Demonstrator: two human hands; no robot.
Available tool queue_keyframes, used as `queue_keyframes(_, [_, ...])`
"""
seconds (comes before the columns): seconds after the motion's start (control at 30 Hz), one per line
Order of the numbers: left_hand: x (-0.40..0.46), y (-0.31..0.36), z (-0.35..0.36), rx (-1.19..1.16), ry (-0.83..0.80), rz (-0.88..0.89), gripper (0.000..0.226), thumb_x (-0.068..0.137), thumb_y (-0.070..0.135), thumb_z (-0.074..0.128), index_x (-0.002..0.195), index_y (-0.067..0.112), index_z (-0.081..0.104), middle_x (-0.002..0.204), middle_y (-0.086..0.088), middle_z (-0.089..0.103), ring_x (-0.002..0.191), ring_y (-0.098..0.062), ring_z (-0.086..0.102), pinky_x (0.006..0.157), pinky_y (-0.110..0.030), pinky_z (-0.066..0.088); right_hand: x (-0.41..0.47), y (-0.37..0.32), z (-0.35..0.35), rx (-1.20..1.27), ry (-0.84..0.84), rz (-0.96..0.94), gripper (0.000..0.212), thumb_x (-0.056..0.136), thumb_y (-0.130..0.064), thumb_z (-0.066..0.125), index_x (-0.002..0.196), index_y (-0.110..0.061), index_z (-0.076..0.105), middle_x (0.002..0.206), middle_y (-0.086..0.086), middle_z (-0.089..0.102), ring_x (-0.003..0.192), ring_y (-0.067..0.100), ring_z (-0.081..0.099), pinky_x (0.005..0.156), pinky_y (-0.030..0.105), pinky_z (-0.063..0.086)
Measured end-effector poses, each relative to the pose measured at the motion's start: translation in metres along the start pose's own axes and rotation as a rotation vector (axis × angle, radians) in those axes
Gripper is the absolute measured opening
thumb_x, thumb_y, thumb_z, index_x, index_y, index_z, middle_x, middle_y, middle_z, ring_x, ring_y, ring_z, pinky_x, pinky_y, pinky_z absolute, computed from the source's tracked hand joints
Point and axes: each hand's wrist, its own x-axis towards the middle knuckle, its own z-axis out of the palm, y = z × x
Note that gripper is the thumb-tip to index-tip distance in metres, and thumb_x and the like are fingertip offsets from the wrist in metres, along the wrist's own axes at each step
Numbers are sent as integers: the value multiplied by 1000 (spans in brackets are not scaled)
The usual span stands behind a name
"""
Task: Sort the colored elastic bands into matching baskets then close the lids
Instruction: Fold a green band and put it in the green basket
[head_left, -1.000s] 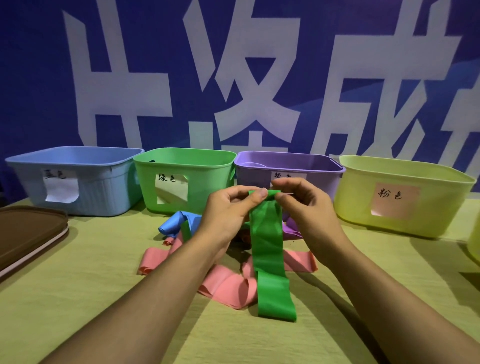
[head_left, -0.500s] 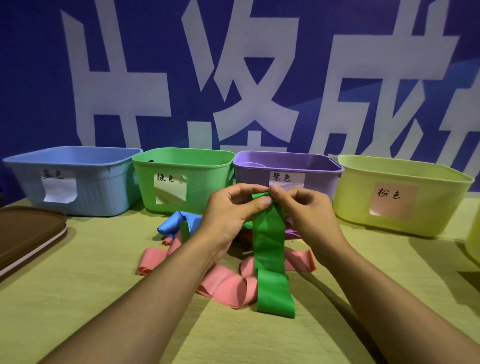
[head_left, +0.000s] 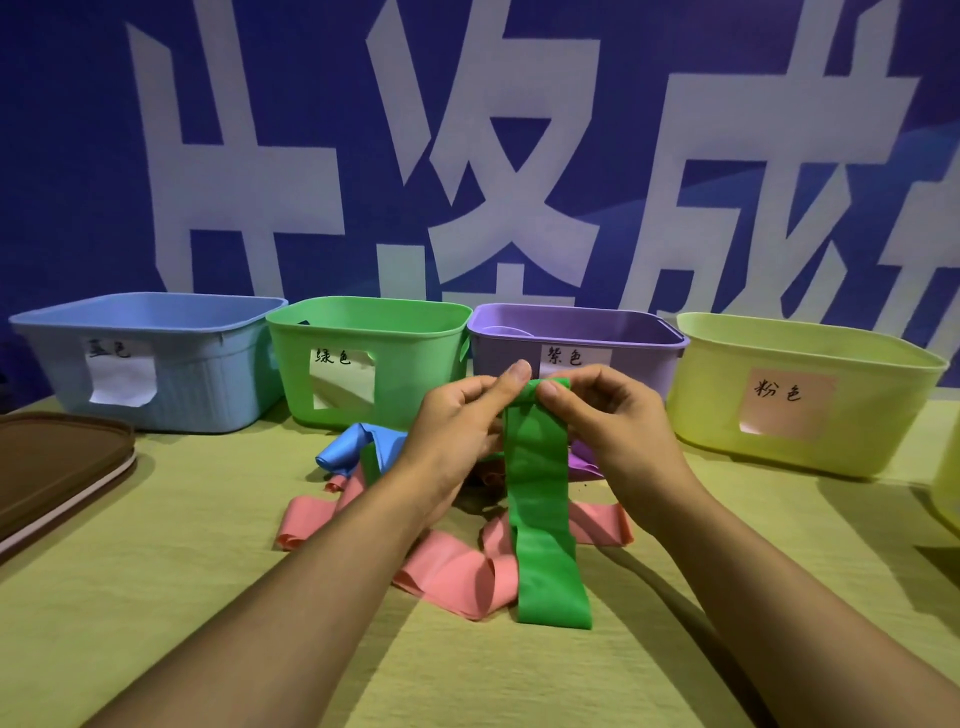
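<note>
Both hands, left hand (head_left: 457, 426) and right hand (head_left: 618, 421), pinch a green band (head_left: 540, 499) above the bench (head_left: 156, 597). Sorting looks barely begun: pink bands (head_left: 457, 571) remain loose, baskets lidless.

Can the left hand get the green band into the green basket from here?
Probably yes. The left hand pinches the green band with the right hand; the green basket sits open just behind, nothing between.

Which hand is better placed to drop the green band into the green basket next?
Left, probably. Both hands pinch the green band's top, but the left hand sits nearer the green basket, which stands left of the right hand.
</note>
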Motion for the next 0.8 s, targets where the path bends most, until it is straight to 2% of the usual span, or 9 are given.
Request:
queue_keyframes(0.1, [0,-4,-2,63,11,-7,57,73,53,78,99,3,78,101,-27,76,90,-34,71,95,-59,54,1,1,0,17,-14,-16,23,82,-16,76,102,-4,73,99,15,77,99,31,75,92,44,60])
queue_keyframes(0.17, [0,-4,-1,54,28,8,54,72,49,79,98,2,78,99,-26,76,90,-35,70,97,-62,52,1,1,-1,15,-12,-4,28,82,-17,77,106,-3,73,102,16,77,104,34,74,96,47,59])
queue_keyframes(0.23, [0,-3,-1,40,38,17,52,72,44,79,99,0,77,100,-26,76,92,-37,70,97,-61,52,0,1,0,14,-11,32,29,85,-20,76,109,-5,73,105,14,77,105,32,73,97,48,59])
queue_keyframes(0.3, [0,-3,0,29,37,25,49,73,39,78,100,-2,76,103,-28,75,95,-39,69,99,-59,51,-1,0,0,8,-6,86,34,87,-35,73,109,-9,74,104,10,77,104,30,74,94,45,60])
queue_keyframes(0.4, [0,-4,0,5,30,21,37,80,27,77,103,-3,75,105,-30,74,97,-38,68,100,-55,52,-2,-4,3,-15,57,169,58,87,-57,64,102,-2,74,88,11,75,80,25,70,78,37,57])
queue_keyframes(0.47, [1,-5,1,3,18,27,21,89,15,74,102,-1,75,106,-29,74,96,-36,69,97,-50,54,-1,-5,2,-61,103,198,70,83,-65,63,94,3,74,77,15,70,70,23,64,68,35,55])
queue_keyframes(0.53, [1,-6,0,8,11,33,8,90,9,73,97,5,75,104,-26,75,94,-33,71,91,-42,58,-1,-6,1,-85,122,212,71,84,-65,65,89,5,73,68,11,66,63,21,61,61,33,54])
queue_keyframes(0.63, [3,-7,0,0,9,39,7,89,5,74,95,9,75,97,-20,76,90,-29,72,83,-32,60,-1,-6,1,-89,124,208,60,88,-59,67,84,0,72,61,5,63,56,16,58,53,27,52])
queue_keyframes(0.8, [3,-6,-2,6,11,48,15,88,1,74,103,6,75,104,-24,76,93,-29,73,87,-34,60,-2,-5,0,-79,85,201,53,90,-55,67,91,-3,76,66,5,66,56,15,62,52,26,52])
